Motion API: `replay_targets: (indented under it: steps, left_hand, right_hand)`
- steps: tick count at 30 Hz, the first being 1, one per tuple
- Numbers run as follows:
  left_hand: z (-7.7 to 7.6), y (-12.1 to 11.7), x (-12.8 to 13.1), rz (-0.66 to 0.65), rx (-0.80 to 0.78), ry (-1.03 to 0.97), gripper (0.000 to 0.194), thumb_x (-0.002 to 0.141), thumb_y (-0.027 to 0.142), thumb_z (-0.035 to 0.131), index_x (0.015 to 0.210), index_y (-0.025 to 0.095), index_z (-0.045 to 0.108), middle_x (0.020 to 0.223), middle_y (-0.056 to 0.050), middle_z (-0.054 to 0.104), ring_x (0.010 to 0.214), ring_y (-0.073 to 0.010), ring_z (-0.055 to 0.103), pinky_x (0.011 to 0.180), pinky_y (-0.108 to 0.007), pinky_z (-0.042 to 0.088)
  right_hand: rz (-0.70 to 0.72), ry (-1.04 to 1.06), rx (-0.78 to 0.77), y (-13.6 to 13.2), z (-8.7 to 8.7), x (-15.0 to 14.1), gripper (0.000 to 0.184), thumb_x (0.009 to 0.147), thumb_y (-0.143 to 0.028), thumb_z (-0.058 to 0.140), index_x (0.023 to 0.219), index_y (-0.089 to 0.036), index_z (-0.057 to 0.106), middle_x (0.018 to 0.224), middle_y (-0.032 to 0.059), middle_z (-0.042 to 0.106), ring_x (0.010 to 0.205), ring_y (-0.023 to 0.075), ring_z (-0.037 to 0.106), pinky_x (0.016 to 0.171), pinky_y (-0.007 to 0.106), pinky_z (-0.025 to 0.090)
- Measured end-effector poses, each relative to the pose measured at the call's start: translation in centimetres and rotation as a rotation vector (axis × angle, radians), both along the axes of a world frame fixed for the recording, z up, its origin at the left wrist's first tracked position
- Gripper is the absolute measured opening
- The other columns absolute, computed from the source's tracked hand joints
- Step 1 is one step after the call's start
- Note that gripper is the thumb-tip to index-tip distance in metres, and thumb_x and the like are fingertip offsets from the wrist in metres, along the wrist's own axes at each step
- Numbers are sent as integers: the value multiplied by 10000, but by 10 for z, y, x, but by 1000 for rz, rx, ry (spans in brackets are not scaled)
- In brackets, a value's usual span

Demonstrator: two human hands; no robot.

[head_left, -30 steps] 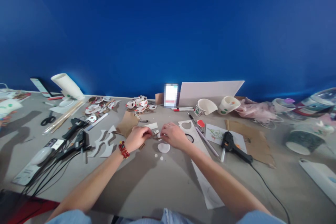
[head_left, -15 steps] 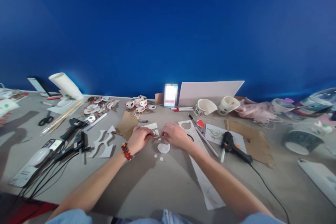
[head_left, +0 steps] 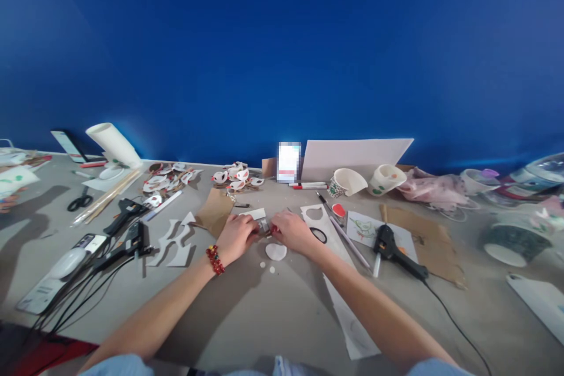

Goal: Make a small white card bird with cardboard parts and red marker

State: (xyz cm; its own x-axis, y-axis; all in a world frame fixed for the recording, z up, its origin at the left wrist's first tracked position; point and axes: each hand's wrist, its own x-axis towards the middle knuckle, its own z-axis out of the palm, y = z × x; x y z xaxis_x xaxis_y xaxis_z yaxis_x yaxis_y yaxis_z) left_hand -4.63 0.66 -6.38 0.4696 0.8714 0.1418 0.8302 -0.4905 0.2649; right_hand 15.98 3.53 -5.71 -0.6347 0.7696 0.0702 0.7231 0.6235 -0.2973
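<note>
From my head camera I see the grey surface (head_left: 247,317) run from its near edge, just in front of my body, to its far edge at the blue wall (head_left: 282,41). About midway along it, a bit nearer the far edge, lies the small whitish piece (head_left: 264,225), partly hidden between my fingers. My left hand (head_left: 238,238), with the red beaded bracelet (head_left: 215,260) at its wrist, has its fingers bent and close together, their tips at the left of the piece. My right hand (head_left: 293,231) curls in at its other side, and something small and red shows at those fingertips. I cannot tell whether either hand actually pinches the piece.

On the near-edge side of my hands lies a flat white teardrop-shaped paper cutout (head_left: 276,252), with small round white paper dots (head_left: 262,265) just beside it. A flat brown card sheet (head_left: 215,214) lies beyond my left hand, towards the far left corner. A long white paper strip with cut-out holes (head_left: 341,299) slants under my right forearm towards the near edge. White paper birds with red marks (head_left: 238,176) cluster by the far edge, and a black glue gun (head_left: 388,241) lies towards the right end.
</note>
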Motion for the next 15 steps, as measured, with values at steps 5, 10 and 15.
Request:
replay_targets:
  steps: [5,10,15]
  left_hand:
    - [1,0,0,21,13,-84,100,897,251,591,867,197,669,882,-44,676,885,-216,624,797,-337,403]
    - [6,1,-1,-32,-84,-219,110,893,241,602,847,207,697,858,-21,699,860,-189,634,786,-294,424]
    - [7,-2,1,-43,-14,-173,89,857,189,631,797,203,695,795,-14,694,827,-191,620,773,-319,411]
  right_hand:
    - [21,25,12,-1,1,2,95,838,-117,580,803,-161,656,811,54,665,817,192,573,707,260,360]
    - [77,64,33,0,4,2,86,862,-123,565,862,-166,640,860,59,659,844,195,561,787,280,370]
    - [127,111,27,-2,6,5,70,871,-142,581,890,-168,643,886,66,670,876,203,573,818,296,374]
